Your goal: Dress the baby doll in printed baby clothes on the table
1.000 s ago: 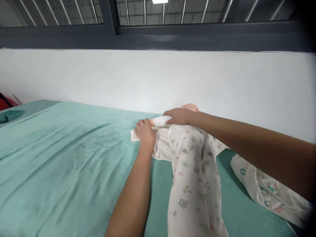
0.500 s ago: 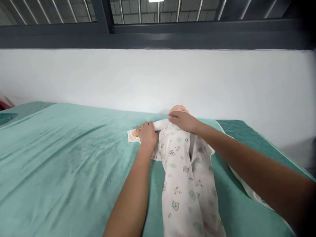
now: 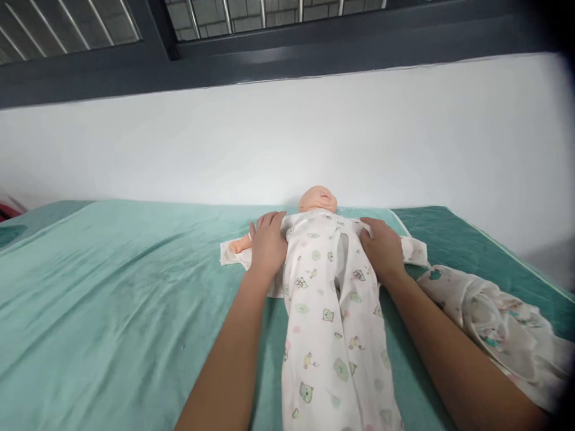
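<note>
- The doll lies with its bare head at the far end, on the green sheet.
- Its small hand rests on white cloth at left.
- The white garment, printed with green and pink figures, covers its body, creased, gapping mid-front, running nearward.

The white baby garment at six o'clock carries green bear faces and pink spots (rather pale). The doll's head is peach, the sheet at nine mint green.
</note>
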